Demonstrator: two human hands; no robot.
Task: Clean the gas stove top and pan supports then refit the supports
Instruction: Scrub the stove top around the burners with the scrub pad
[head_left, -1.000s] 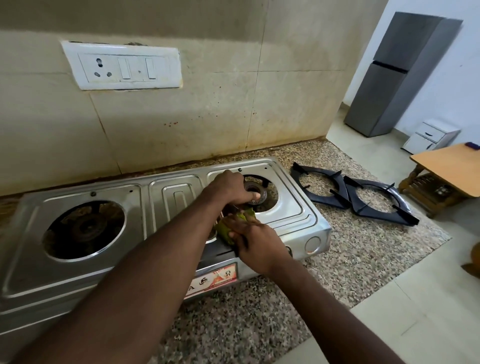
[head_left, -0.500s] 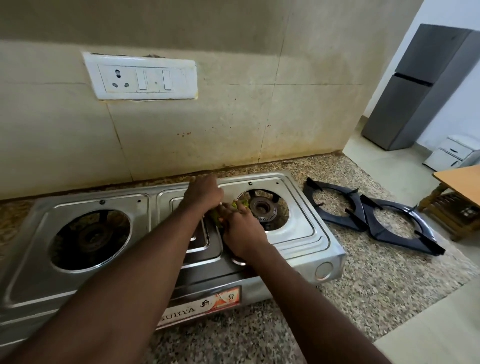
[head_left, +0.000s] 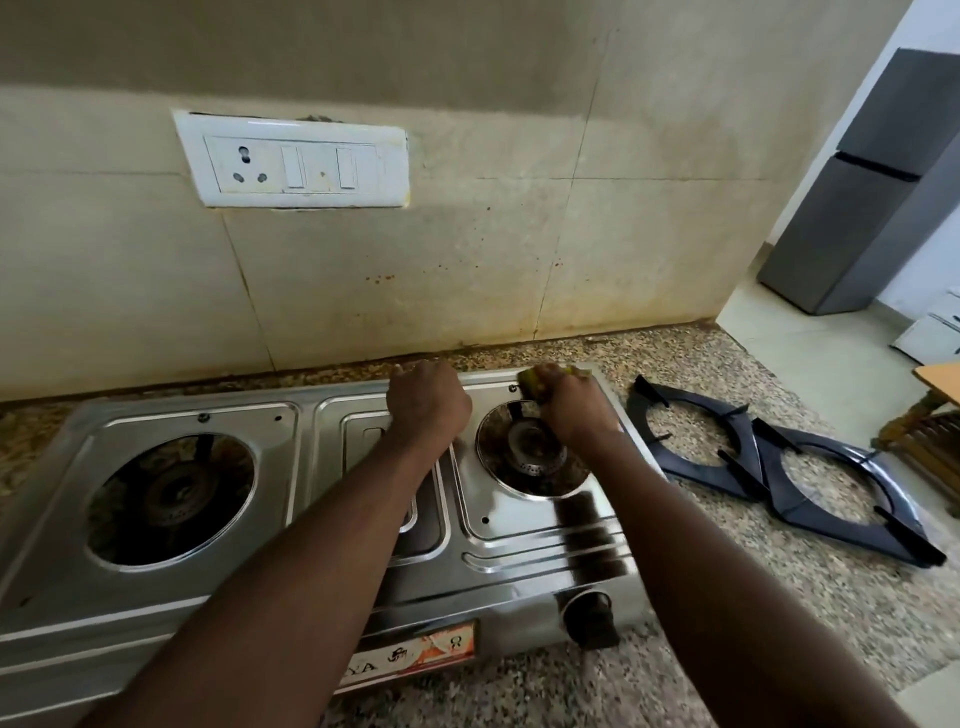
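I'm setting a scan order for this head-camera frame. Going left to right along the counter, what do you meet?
Left burner → left hand on the stove top → right hand gripping the green sponge → first pan support → second pan support.

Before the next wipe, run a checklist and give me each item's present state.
1. Sponge held: ok. The right hand has the sponge in its grip at the back right corner of the stove top.
2. Stove steadied: ok. The left hand rests on its rear middle.
3. Pan supports out of the way: ok. Both lie on the counter to the right.
4. Burners unlit: ok. No flame shows at the right burner or the left burner.
5. Knob turned off: cannot tell.
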